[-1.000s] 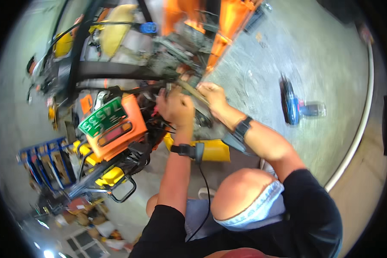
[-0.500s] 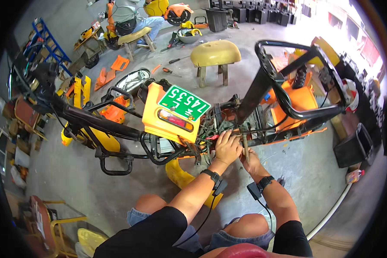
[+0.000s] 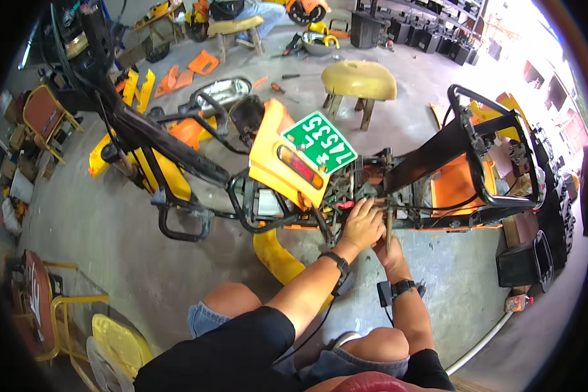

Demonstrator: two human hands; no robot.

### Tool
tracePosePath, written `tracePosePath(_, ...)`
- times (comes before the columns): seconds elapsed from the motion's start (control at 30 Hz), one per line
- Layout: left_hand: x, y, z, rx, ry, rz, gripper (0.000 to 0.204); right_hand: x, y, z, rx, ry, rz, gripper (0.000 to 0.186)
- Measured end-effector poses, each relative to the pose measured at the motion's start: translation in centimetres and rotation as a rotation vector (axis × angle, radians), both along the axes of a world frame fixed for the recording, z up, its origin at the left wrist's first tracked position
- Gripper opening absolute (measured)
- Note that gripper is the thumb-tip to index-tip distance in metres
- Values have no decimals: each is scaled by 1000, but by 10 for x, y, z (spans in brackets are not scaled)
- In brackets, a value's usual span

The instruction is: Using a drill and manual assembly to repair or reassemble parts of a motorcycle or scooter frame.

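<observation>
Below the plate point(image 3: 320, 142), small parts point(image 3: 367, 188) by the left hand point(image 3: 364, 227) are too crowded to be told apart, and at the rod point(image 3: 390, 222), most fingers of the right hand point(image 3: 393, 256) are hidden. Above the plate, a person point(image 3: 262, 18) is cut off by the upper edge; far right, outlines are drowned by glare point(image 3: 536, 59).

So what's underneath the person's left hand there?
Whatever lies directly under the left hand is covered, so I can't tell. Around its fingers, a small red part shows on the left, and a metal bar on the right.
</observation>
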State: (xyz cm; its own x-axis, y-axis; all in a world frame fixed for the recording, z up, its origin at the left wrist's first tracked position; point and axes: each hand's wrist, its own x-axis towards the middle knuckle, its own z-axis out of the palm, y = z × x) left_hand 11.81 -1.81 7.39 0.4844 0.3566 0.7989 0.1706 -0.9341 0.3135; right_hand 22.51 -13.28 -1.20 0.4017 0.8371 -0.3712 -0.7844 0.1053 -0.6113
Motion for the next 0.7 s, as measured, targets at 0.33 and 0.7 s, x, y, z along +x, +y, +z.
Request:
tracePosePath(0.33,8,6,-8,25,-13,66,17,-11,7,20,-71,183,-97,21)
tracePosePath(0.7,8,0,-8,19,9,51,17,-17,6,25,-13,184,-128,23)
